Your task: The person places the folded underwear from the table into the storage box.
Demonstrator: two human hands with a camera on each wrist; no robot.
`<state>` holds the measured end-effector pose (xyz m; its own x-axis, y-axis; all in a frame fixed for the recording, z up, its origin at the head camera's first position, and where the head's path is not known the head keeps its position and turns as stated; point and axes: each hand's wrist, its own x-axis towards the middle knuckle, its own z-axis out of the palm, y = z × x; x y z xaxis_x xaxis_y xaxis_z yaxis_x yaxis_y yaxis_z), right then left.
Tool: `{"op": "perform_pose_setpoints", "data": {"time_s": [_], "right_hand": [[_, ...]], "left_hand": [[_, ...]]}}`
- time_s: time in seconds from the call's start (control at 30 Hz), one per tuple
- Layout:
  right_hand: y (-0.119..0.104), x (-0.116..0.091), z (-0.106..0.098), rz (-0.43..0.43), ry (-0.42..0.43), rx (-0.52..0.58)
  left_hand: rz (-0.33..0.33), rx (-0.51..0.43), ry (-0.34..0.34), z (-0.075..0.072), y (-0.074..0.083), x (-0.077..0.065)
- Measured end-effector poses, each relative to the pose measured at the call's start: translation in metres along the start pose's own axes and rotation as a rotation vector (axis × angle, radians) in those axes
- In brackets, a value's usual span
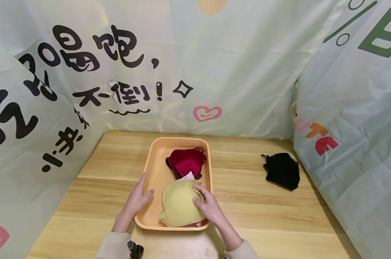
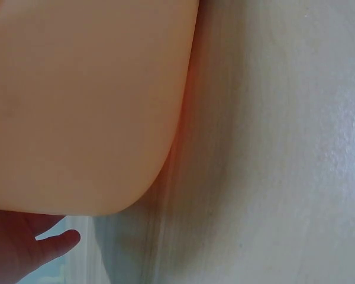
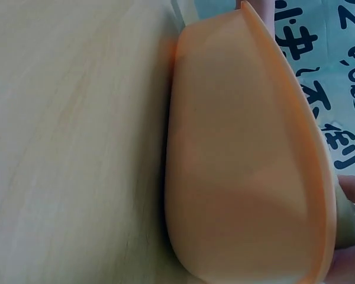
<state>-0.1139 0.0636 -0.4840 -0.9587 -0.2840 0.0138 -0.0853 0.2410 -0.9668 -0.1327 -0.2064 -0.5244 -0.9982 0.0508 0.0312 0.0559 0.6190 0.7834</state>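
Observation:
My right hand [image 1: 211, 207] rests on a yellow-green, softly domed garment [image 1: 179, 205] in the near half of an orange plastic tray [image 1: 154, 180]. Its fingers and thumb lie spread on the garment's right side. At the tray's left rim, my left hand [image 1: 138, 198] has its thumb and fingers extended and holds nothing. Beyond the yellow-green garment lies a dark red satin one [image 1: 186, 160] with thin straps, folded like a bra. A bit of pale pink fabric [image 1: 189, 176] shows between the two. The tray wall [image 3: 242, 148] fills much of the right wrist view.
On the right of the wooden table [image 1: 244, 216] lies a black folded garment [image 1: 282, 171] with a thin strap, like a bra. Printed cloth curtains [image 1: 234, 72] enclose the table at the back and both sides. A small black object [image 1: 135, 249] sits by the left sleeve.

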Motion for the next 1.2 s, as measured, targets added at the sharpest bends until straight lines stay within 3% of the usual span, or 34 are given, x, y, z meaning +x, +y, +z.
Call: {"op": "perform_pose_setpoints", "data": {"time_s": [0.27, 0.4, 0.9, 1.2], "right_hand": [[-0.003, -0.006, -0.007, -0.056, 0.047, -0.289], [-0.003, -0.008, -0.013, -0.07, 0.081, -0.35], [0.009, -0.006, -0.037, -0.032, 0.146, -0.164], [0.027, -0.006, -0.053, -0.031, 0.261, -0.167]], "left_hand": [[-0.008, -0.001, -0.001, 0.0, -0.001, 0.0], [-0.011, 0.009, 0.002, 0.0, -0.001, 0.0], [-0.016, 0.004, -0.005, -0.001, -0.001, 0.0], [0.005, 0.012, 0.004, 0.0, -0.001, 0.0]]}}
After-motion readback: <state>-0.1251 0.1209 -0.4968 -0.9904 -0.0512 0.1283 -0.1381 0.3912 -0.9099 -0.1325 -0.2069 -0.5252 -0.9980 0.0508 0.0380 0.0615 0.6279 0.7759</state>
